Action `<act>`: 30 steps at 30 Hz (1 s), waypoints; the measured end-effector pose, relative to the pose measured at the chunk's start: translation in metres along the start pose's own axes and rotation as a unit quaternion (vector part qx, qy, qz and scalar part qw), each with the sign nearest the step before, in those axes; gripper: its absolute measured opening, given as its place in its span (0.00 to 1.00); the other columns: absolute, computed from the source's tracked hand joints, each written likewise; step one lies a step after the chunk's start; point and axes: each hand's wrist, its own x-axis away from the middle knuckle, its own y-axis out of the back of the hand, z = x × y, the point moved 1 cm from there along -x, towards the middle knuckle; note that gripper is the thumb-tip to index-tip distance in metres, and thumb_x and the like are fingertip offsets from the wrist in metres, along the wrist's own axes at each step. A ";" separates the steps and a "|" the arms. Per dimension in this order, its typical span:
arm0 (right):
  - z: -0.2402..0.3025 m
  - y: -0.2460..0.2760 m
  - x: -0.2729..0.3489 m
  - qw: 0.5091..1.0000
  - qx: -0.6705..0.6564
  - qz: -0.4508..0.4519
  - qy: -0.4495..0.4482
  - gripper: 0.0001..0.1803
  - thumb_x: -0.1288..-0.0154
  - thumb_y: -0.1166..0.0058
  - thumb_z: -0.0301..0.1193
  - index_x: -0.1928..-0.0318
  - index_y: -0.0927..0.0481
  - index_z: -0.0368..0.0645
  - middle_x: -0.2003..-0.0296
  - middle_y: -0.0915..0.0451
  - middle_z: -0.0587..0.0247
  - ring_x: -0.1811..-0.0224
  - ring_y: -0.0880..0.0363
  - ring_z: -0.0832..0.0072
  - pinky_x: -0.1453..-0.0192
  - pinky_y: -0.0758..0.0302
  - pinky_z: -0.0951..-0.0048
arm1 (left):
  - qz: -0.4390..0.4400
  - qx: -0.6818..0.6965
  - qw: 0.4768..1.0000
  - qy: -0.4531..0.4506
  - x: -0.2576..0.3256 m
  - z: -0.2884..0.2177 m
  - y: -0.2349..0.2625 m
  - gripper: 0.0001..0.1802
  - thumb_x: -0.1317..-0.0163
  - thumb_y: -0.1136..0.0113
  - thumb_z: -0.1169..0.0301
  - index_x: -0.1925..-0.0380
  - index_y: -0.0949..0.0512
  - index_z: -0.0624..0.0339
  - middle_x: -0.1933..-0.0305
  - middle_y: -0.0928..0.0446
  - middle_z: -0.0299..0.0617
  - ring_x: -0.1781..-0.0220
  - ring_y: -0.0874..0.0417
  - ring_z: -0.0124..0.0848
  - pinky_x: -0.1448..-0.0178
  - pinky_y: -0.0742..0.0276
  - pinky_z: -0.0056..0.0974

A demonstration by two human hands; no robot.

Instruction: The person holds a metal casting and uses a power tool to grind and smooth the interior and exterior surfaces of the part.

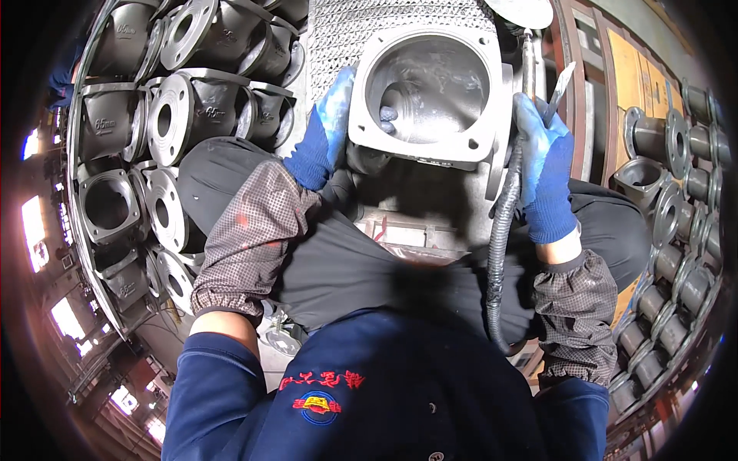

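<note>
A grey cast-metal valve body (430, 144) with a square flange sits in front of me, its wide round opening facing up. Inside, a smaller side bore and a small pale lump show. My left hand (332, 115), in a blue glove, is closed against the casting's left edge, fingertips partly hidden. At the casting's right side, my gloved right hand (543, 142) is closed around a narrow tool with a pale, pointed flat blade (563, 83). A dark ribbed hose (503, 246) runs from beside that hand down past my right thigh; whether I grip it too is hidden.
Several similar castings (108, 123) are stacked on the left. More flanged castings (653, 138) stand in rows on the right, near a yellowish board (624, 77). A textured metal surface (330, 38) lies behind the valve body. A pale round disc (523, 11) is at the top.
</note>
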 end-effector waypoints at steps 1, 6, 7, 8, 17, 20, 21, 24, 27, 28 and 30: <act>0.004 0.001 -0.003 1.000 0.001 -0.004 0.001 0.21 0.33 0.49 0.36 0.50 0.24 0.28 0.62 0.21 0.63 0.61 0.26 0.82 0.54 0.31 0.80 | 0.000 -0.044 0.999 -0.032 -0.006 -0.001 -0.002 0.22 0.28 0.62 0.62 0.39 0.37 0.63 0.42 0.30 0.45 0.42 0.28 0.30 0.37 0.33 0.34; 0.008 0.002 -0.023 0.987 -0.139 -0.046 -0.067 0.14 0.34 0.49 0.33 0.57 0.21 0.33 0.75 0.22 0.66 0.80 0.26 0.82 0.77 0.30 0.80 | 0.009 0.189 0.978 0.093 -0.026 -0.040 -0.028 0.23 0.28 0.60 0.61 0.41 0.34 0.63 0.41 0.31 0.45 0.39 0.30 0.32 0.33 0.39 0.35; 0.006 0.004 -0.027 0.986 -0.149 -0.038 -0.067 0.14 0.34 0.49 0.33 0.57 0.21 0.33 0.74 0.21 0.65 0.77 0.24 0.81 0.74 0.28 0.80 | 0.042 0.084 0.996 -0.005 -0.030 -0.028 -0.020 0.22 0.28 0.61 0.63 0.41 0.34 0.64 0.42 0.30 0.45 0.40 0.30 0.32 0.34 0.38 0.35; 0.004 0.004 -0.028 0.991 -0.122 -0.044 -0.023 0.15 0.34 0.50 0.33 0.56 0.22 0.32 0.71 0.20 0.63 0.73 0.23 0.80 0.69 0.27 0.79 | 0.022 0.040 0.998 -0.050 -0.030 -0.025 -0.021 0.21 0.28 0.61 0.65 0.41 0.34 0.65 0.43 0.29 0.45 0.40 0.30 0.33 0.34 0.37 0.36; -0.024 -0.046 -0.048 0.998 -0.054 -0.031 -0.016 0.19 0.33 0.51 0.37 0.59 0.22 0.28 0.79 0.26 0.66 0.76 0.34 0.84 0.73 0.34 0.75 | -0.039 -0.092 0.995 0.003 -0.023 -0.040 0.018 0.23 0.29 0.60 0.67 0.37 0.37 0.65 0.34 0.36 0.48 0.34 0.33 0.35 0.30 0.41 0.38; -0.011 -0.056 -0.045 0.998 -0.032 0.009 -0.058 0.19 0.33 0.50 0.38 0.59 0.23 0.29 0.79 0.28 0.67 0.77 0.36 0.84 0.75 0.36 0.76 | -0.067 -0.105 0.990 -0.065 -0.017 -0.031 0.034 0.24 0.29 0.62 0.67 0.36 0.40 0.65 0.33 0.37 0.50 0.34 0.34 0.37 0.30 0.41 0.39; -0.011 -0.060 -0.046 0.997 -0.030 0.008 -0.074 0.19 0.33 0.50 0.38 0.59 0.23 0.29 0.80 0.28 0.68 0.77 0.36 0.85 0.75 0.36 0.76 | -0.066 -0.128 0.987 -0.073 -0.013 -0.028 0.039 0.24 0.29 0.62 0.69 0.35 0.41 0.65 0.35 0.35 0.52 0.34 0.33 0.38 0.30 0.40 0.39; -0.001 -0.065 -0.040 0.995 -0.003 0.024 -0.098 0.20 0.32 0.52 0.37 0.54 0.24 0.29 0.72 0.25 0.66 0.70 0.31 0.83 0.66 0.32 0.77 | -0.096 -0.123 0.984 -0.085 -0.007 -0.029 0.040 0.23 0.30 0.56 0.63 0.41 0.33 0.67 0.41 0.29 0.49 0.41 0.27 0.34 0.37 0.33 0.35; 0.013 -0.058 -0.037 0.985 0.141 0.075 -0.061 0.20 0.32 0.52 0.34 0.49 0.25 0.27 0.67 0.21 0.63 0.67 0.26 0.84 0.64 0.27 0.79 | -0.109 -0.176 0.975 -0.078 -0.007 -0.014 0.052 0.21 0.30 0.57 0.69 0.41 0.34 0.69 0.42 0.28 0.52 0.41 0.25 0.36 0.36 0.32 0.37; 0.015 -0.059 -0.036 0.992 0.100 0.056 -0.059 0.21 0.32 0.51 0.35 0.48 0.26 0.29 0.72 0.23 0.66 0.74 0.29 0.86 0.71 0.30 0.81 | -0.088 -0.187 0.977 -0.059 -0.006 -0.018 0.050 0.21 0.30 0.58 0.73 0.39 0.36 0.68 0.41 0.29 0.54 0.41 0.25 0.39 0.36 0.31 0.38; 0.034 -0.051 -0.033 0.996 0.065 0.052 -0.022 0.22 0.34 0.48 0.36 0.46 0.27 0.31 0.75 0.23 0.66 0.82 0.31 0.86 0.78 0.32 0.82 | -0.071 -0.246 0.957 -0.133 -0.004 -0.022 0.046 0.21 0.30 0.58 0.74 0.39 0.37 0.67 0.42 0.29 0.54 0.43 0.24 0.41 0.39 0.28 0.38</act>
